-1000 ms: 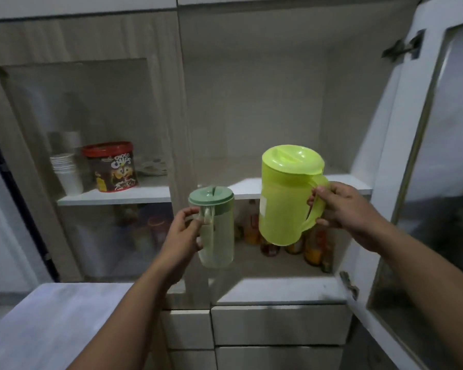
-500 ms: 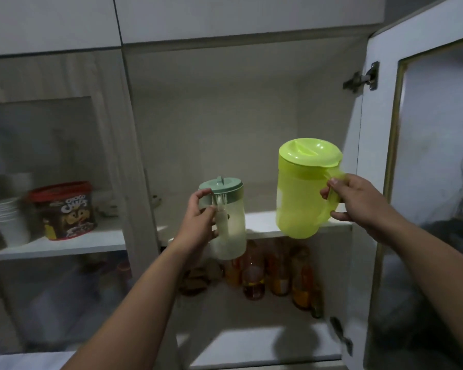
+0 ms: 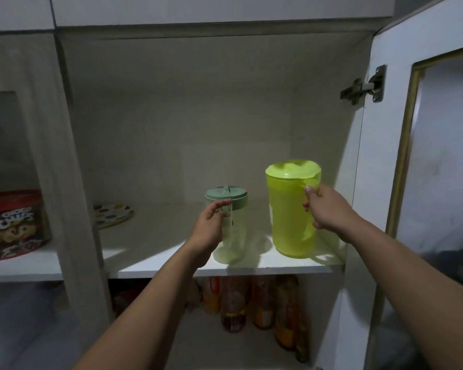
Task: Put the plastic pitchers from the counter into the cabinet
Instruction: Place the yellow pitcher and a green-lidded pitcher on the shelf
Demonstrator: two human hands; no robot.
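Note:
A small clear pitcher with a pale green lid (image 3: 231, 222) stands on the white cabinet shelf (image 3: 225, 271), near its front edge. My left hand (image 3: 210, 228) wraps around its left side. To its right stands a taller lime-green pitcher (image 3: 290, 212), upright on the same shelf. My right hand (image 3: 324, 209) grips its handle, which is mostly hidden behind the fingers. Both pitchers appear to rest on the shelf.
The cabinet door (image 3: 425, 156) hangs open at the right, with a hinge (image 3: 364, 85). A patterned plate (image 3: 112, 213) lies at the shelf's left back. Several bottles (image 3: 254, 303) stand on the shelf below. A cereal tub (image 3: 14, 225) sits behind the left glass door.
Both hands moved forward into the cabinet and lowered the pitchers from mid-air onto the shelf. The camera view came closer and higher.

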